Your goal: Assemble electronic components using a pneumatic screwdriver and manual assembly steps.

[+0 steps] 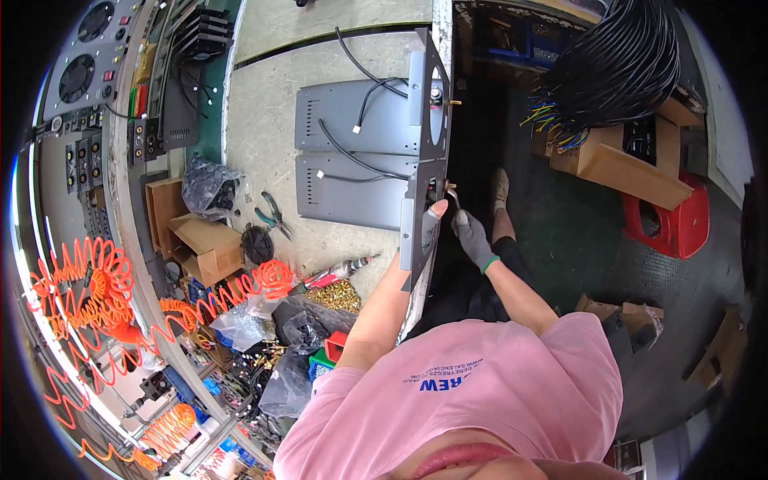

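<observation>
Two grey sheet-metal casings (356, 186) lie side by side on the bench, their upright front panels along its right edge. My left hand (432, 224), in a grey glove with a bare thumb tip, grips the nearer panel at its cutout; most of its fingers are hidden. My right hand (474, 238), gloved in grey with a green cuff, is closed around a bent metal wrench (454, 197). The wrench's upper end meets a small brass fitting on the nearer panel's outer face. A similar brass fitting (455, 102) sticks out of the farther panel. Black cables with white plugs lie across both casings.
Pliers (273, 214), a red-grey power screwdriver (340, 272) and a pile of brass parts (334, 297) lie left on the bench. Orange coiled air hoses (88, 280) hang farther left. A black cable bundle (612, 68) tops a cardboard box (632, 160) by a red stool (680, 216).
</observation>
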The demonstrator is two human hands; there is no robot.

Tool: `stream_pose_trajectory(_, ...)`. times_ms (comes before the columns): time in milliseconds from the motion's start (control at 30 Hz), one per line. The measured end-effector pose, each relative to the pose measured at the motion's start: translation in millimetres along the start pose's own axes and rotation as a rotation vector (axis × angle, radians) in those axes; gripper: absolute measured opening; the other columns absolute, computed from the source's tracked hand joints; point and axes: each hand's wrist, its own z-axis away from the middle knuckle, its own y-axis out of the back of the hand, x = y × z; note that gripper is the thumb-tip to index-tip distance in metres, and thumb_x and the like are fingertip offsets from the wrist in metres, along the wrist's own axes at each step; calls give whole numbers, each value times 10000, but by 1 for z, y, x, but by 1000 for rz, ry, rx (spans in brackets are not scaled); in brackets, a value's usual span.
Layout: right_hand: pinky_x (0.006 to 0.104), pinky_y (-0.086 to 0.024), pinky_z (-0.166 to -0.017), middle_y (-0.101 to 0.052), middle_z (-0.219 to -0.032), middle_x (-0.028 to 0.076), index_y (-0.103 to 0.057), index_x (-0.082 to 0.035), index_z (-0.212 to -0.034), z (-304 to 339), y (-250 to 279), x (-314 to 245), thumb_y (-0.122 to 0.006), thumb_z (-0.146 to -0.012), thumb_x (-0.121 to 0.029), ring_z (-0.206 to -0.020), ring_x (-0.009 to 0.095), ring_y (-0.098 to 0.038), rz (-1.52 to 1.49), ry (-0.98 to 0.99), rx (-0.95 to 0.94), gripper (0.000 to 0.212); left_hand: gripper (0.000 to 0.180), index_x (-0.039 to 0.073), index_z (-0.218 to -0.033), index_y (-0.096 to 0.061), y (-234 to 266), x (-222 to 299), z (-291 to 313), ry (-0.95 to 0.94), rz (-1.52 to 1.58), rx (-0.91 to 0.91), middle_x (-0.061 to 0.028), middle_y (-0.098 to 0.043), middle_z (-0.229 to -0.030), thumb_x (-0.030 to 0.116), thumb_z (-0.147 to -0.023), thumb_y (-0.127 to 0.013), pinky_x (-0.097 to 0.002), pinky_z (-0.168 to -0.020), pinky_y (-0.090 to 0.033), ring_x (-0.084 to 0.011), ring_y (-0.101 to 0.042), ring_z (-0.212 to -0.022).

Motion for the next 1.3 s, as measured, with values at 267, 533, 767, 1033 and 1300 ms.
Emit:
stream_pose_trajectory(267,241,-327,-399,-430,-557,-21,-493,-111,-750,40,-3,-72,-351,-931,-587,-419,75,-356,-252,-448,-88,529,730,22,-1363,-393,40,-58,-12,-162,-299,89,-86,-570,-1103,316,-762,-685,-316,-875,-439,-180,-545,-994)
stream_pose_trajectory(533,229,-287,-378,-375,-543,-33,-491,-113,-839,54,4,-121,-361,-947,-536,-396,72,-303,-503,-801,-149,456,789,7,-1315,-435,52,-71,-18,-115,-396,120,-131,-563,-1132,422,-703,-708,-342,-835,-468,-244,-570,-988)
stream_pose_trajectory(767,237,-264,-376,-348,-536,-39,-518,-96,-882,52,13,-158,-359,-961,-485,-404,70,-286,-662,-864,-156,427,712,19,-1250,-481,47,-73,-20,-50,-412,96,-140,-556,-1132,334,-662,-732,-366,-836,-458,-274,-566,-948)
stream_pose_trajectory(1033,245,-220,-347,-306,-520,-56,-499,-104,-850,46,10,-190,-307,-962,-444,-377,72,-227,-620,-1033,-175,406,771,43,-1285,-450,38,-59,-20,-395,-470,198,-132,-562,-1082,447,-693,-733,-374,-825,-456,-280,-565,-965)
stream_pose_trajectory(1300,238,-209,-349,-287,-498,-56,-407,-152,-738,32,11,-193,-290,-962,-407,-371,76,-226,-532,-1177,-174,359,840,9,-1278,-456,26,-31,-15,-385,-567,210,-130,-523,-1159,501,-662,-747,-373,-924,-415,-257,-521,-1086)
